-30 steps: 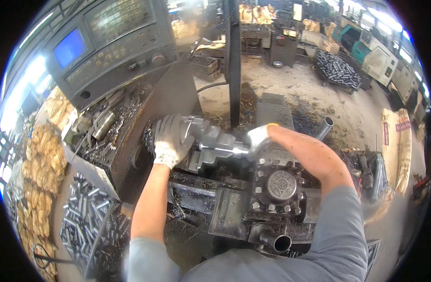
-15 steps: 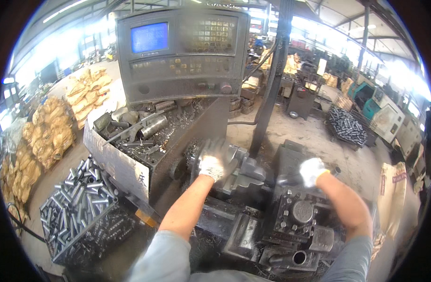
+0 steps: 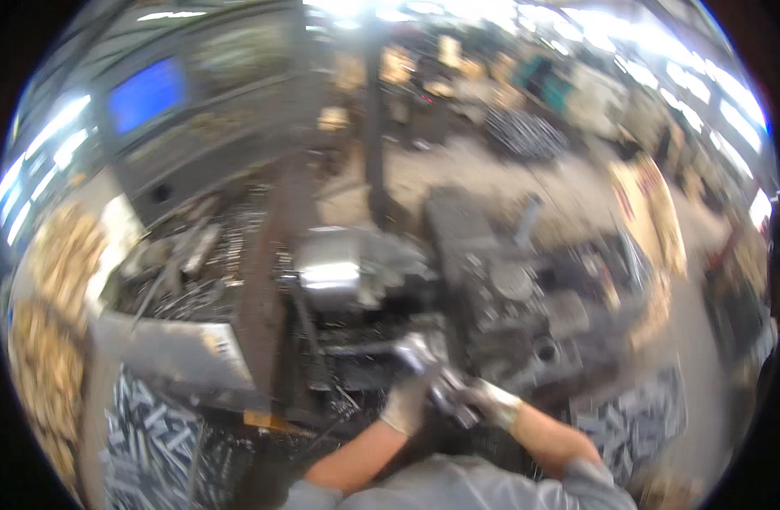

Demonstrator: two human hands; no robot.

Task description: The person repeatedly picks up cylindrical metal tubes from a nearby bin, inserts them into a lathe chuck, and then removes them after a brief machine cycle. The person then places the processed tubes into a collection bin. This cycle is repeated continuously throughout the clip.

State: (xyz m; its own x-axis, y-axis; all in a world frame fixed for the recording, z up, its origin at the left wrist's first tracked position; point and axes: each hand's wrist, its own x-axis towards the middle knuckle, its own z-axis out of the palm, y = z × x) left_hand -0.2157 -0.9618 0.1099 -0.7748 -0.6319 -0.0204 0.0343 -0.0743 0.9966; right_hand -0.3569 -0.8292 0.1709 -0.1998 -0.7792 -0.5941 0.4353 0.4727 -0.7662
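One left hand (image 3: pixel 409 403), one right hand (image 3: pixel 494 403), both gloved. Ahead of them, one round chuck (image 3: pixel 330 268); farther left, one blue screen (image 3: pixel 146 95). Three heaps of grey pieces (image 3: pixel 148 442): one left, one right, one far ahead.

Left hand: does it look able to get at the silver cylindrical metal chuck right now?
Likely yes: nothing visible blocks the silver chuck, and the gloved left hand is below it in view. The shiny metal part at that hand may need releasing first; blur hides the grip.

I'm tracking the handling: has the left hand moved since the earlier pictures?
Yes: judged against the chuck, the left hand has moved toward the person's body and rightward.
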